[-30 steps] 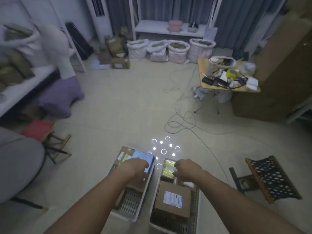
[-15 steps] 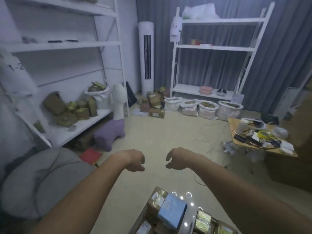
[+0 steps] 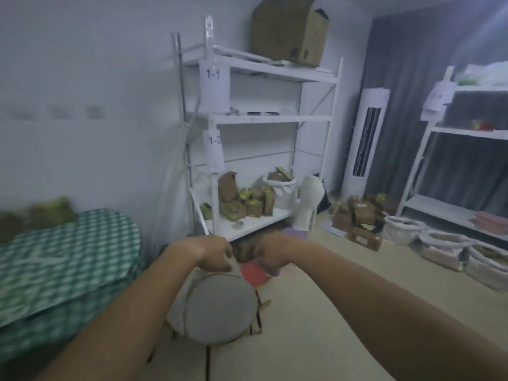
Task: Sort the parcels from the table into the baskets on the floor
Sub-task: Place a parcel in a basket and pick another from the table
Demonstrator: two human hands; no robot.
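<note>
Hands out front, both empty: left hand (image 3: 211, 253) and right hand (image 3: 270, 251) hang with fingers loosely curled above a grey stool (image 3: 220, 307). Parcels (image 3: 38, 215) sit blurry on the green checked table (image 3: 68, 259) at left. No baskets in view here.

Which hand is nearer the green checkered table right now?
Left. The left hand hangs just right of the green checkered table; the right hand is further right, beyond the left hand, over the red stool.
</note>
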